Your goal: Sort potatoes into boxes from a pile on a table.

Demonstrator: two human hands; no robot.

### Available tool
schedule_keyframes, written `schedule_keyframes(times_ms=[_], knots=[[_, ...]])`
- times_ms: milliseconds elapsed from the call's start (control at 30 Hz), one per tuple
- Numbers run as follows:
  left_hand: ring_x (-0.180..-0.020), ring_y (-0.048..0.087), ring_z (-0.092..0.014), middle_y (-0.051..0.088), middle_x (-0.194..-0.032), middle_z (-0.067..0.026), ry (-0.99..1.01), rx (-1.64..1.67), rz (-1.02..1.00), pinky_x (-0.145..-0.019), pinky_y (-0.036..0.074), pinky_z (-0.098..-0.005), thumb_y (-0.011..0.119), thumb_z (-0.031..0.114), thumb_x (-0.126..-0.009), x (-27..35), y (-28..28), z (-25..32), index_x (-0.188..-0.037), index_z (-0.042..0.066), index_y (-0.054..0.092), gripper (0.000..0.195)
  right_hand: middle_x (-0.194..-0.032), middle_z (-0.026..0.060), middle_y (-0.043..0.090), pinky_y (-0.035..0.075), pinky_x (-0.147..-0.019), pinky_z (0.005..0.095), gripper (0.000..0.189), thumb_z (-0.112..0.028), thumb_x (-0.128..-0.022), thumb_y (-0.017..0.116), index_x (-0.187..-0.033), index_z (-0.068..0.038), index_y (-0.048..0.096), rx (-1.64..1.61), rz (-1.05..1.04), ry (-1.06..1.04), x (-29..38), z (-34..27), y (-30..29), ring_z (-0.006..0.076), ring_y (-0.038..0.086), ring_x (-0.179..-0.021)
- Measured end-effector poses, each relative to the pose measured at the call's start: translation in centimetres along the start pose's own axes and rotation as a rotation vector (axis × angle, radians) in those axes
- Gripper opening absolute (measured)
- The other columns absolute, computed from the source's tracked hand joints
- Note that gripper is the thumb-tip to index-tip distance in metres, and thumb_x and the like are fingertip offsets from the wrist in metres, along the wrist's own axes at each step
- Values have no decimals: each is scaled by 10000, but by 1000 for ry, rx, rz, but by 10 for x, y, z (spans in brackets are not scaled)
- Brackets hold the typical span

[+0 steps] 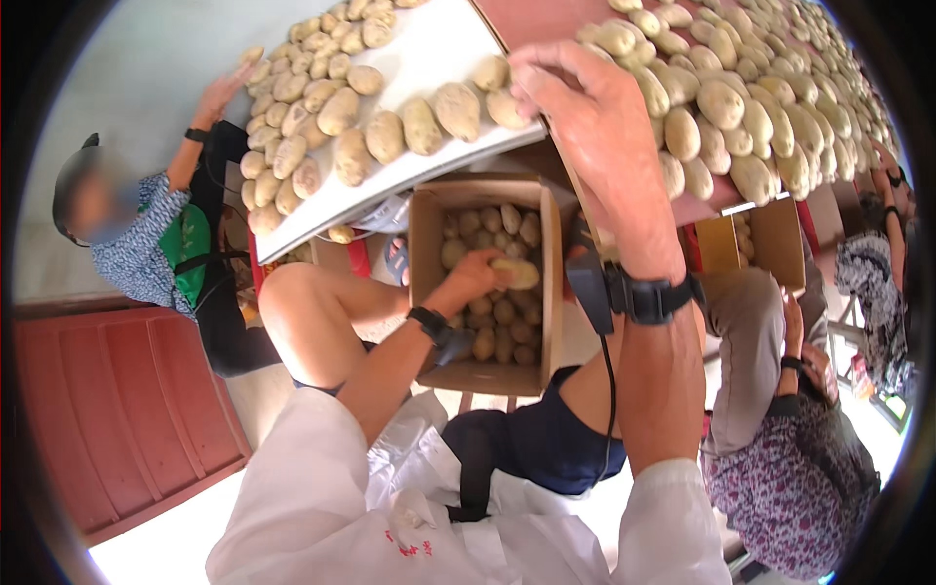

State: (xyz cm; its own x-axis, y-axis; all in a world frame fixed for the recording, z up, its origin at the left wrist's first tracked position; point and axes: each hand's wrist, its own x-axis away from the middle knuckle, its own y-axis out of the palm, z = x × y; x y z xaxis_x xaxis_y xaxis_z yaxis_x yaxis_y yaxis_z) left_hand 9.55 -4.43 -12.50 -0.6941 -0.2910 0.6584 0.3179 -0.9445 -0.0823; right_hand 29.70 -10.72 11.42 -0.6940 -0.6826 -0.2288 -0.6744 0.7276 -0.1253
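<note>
My left hand reaches into an open cardboard box between my knees. It grips one pale potato above the many potatoes lying in the box. My right hand is raised over the front edge of the table, its fingers curled. Its fingertips meet a potato at the corner of the white tabletop; whether they grip it is hard to see. A second potato lies just behind that one.
Potatoes also cover the reddish tabletop on the right. At left, a person holds up a potato. Another person sits close on my right, near another cardboard box. A cable hangs from my right wrist.
</note>
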Motion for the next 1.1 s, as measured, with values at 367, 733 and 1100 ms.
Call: schedule_keyframes(times_ms=[367,733,1100], knots=[[-976,675,-206,685,-1156,-103,132,573,-257,-859,528,-349,557,459,-1036,62,-34,59,-1329,32,575,518,-822,89,717,499,-740,303,332,-207,-862,643,-1102,8,721,60,5,62,0,-17,-1,160,648,-770],[-950,673,-266,676,-1134,-162,317,1052,-530,-874,489,-393,588,518,-993,92,-45,91,-1345,51,562,585,-880,76,708,504,-754,265,244,-115,-908,641,-1093,29,708,-65,22,190,3,-23,-2,121,642,-756],[-1199,599,-296,575,-1357,-196,658,703,-42,-943,513,-387,652,327,-989,132,-128,162,-1467,-7,417,629,-880,56,681,495,-766,264,252,-109,-911,631,-1120,10,708,-128,17,211,0,-26,-4,112,626,-770]])
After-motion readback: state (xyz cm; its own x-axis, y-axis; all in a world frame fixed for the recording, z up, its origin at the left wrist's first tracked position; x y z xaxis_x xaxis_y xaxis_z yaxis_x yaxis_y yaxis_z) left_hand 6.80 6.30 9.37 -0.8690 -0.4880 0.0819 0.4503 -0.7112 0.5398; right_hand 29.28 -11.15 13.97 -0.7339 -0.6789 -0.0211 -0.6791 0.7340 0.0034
